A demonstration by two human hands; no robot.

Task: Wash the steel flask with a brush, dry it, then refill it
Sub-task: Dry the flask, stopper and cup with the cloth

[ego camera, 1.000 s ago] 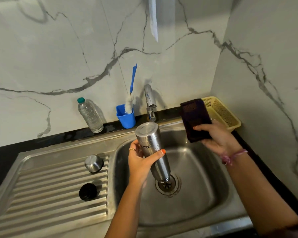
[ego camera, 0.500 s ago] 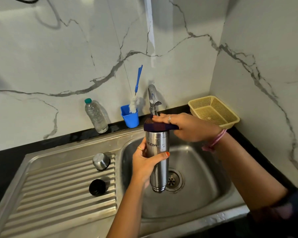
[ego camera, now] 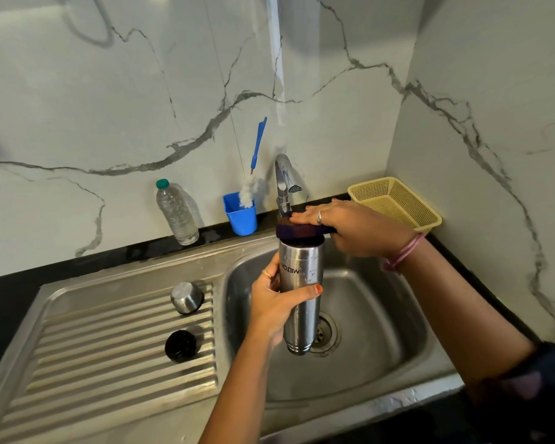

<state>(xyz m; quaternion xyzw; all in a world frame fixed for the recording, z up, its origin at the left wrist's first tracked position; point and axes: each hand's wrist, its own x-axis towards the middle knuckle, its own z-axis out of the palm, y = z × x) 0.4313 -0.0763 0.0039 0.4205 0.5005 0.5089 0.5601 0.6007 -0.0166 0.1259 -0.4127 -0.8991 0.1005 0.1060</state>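
Since half a second ago your right hand [ego camera: 359, 229] is still pressing the dark folded cloth [ego camera: 297, 231] flat-fingered onto the inverted cylindrical steel flask [ego camera: 302, 293] over the sink basin [ego camera: 382, 315]; your left hand [ego camera: 276, 302] is wrapping its rigid, wet-slick midsection, probably the safest hold.

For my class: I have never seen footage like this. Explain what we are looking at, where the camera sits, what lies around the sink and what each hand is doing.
No machine here: a person's two bare hands, filmed from a camera worn on the head, looking down at a steel sink. The left hand grips a steel flask, held upside down over the drain. The right hand presses a dark cloth flat on its upturned base. On the draining board lie a steel cup and a black cap. Behind stand a plastic bottle, a bottle brush in a blue cup, and a yellow basket.
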